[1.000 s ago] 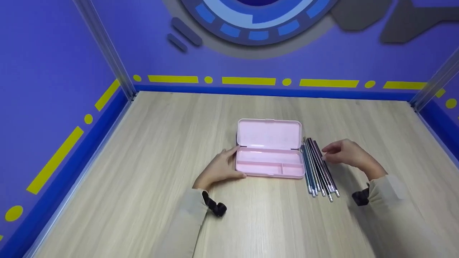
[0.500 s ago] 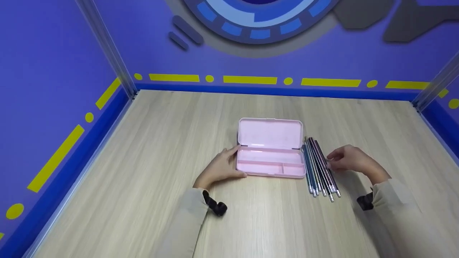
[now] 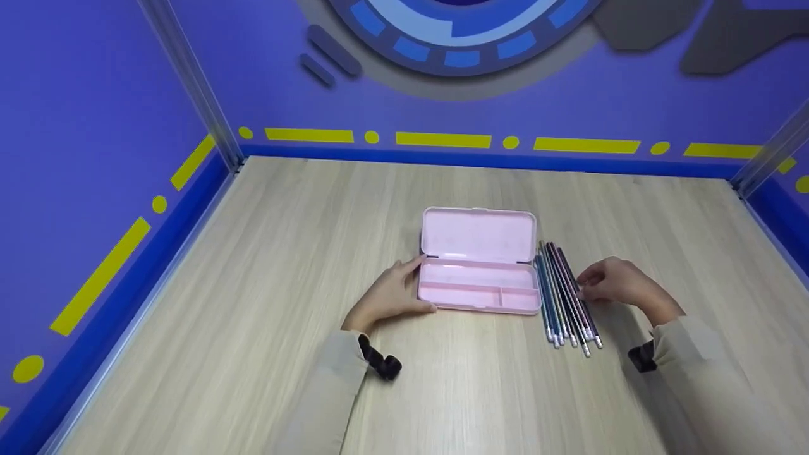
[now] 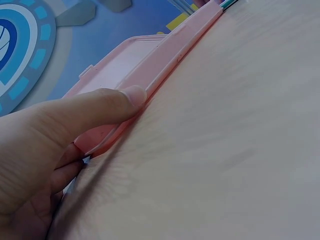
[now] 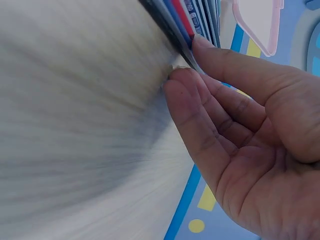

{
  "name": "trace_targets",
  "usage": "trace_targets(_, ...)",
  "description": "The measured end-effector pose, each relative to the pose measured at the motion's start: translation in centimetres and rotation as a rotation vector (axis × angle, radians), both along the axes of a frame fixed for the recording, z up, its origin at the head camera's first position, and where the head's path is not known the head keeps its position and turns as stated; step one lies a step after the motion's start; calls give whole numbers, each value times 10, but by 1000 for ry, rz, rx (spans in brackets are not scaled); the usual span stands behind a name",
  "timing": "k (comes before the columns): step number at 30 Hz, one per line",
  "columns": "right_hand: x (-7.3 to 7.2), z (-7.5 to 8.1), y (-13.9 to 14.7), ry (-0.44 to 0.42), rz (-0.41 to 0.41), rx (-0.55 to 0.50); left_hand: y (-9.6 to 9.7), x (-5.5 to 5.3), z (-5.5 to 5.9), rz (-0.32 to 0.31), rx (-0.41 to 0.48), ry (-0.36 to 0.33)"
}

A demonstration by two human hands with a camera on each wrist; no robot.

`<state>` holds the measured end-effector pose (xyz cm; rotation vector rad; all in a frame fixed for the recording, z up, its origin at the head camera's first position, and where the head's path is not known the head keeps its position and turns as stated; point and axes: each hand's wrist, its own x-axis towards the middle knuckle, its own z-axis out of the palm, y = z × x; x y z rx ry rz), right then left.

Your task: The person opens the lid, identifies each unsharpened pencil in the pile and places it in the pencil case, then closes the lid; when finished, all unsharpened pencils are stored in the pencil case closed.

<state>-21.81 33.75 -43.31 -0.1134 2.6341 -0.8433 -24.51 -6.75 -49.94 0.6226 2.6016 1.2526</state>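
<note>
In the head view a pink pencil case (image 3: 464, 275) lies with its lid (image 3: 478, 235) raised and its compartments bare. My left hand (image 3: 390, 296) grips its left end, thumb (image 4: 115, 104) along the front side in the left wrist view; the other fingertips are partly hidden behind the case. Right of the case, several pencils (image 3: 564, 300) lie in a loose bundle, eraser ends toward me. My right hand (image 3: 622, 283) is at the bundle's right side. In the right wrist view its thumb (image 5: 210, 52) and fingertips pinch the outermost dark pencil (image 5: 167, 25).
All this lies on a light wood-grain table (image 3: 265, 265). Blue panels with yellow marks (image 3: 442, 140) stand along the back and both sides, joined by metal corner posts (image 3: 196, 82). A black strap (image 3: 381, 366) is on each wrist.
My right hand has moved slightly toward me and down along the bundle's right side, its fingers now at the outer pencil. The left hand stays on the case. The view shifts a little.
</note>
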Motion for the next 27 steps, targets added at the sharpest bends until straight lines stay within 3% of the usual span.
trace_targets(16,0,1,-2,-46,-88,-29,0,-1,0,-4,7,19)
trace_targets(27,-1,-2,-5,-3,-104,6,-3,0,0,2,32,6)
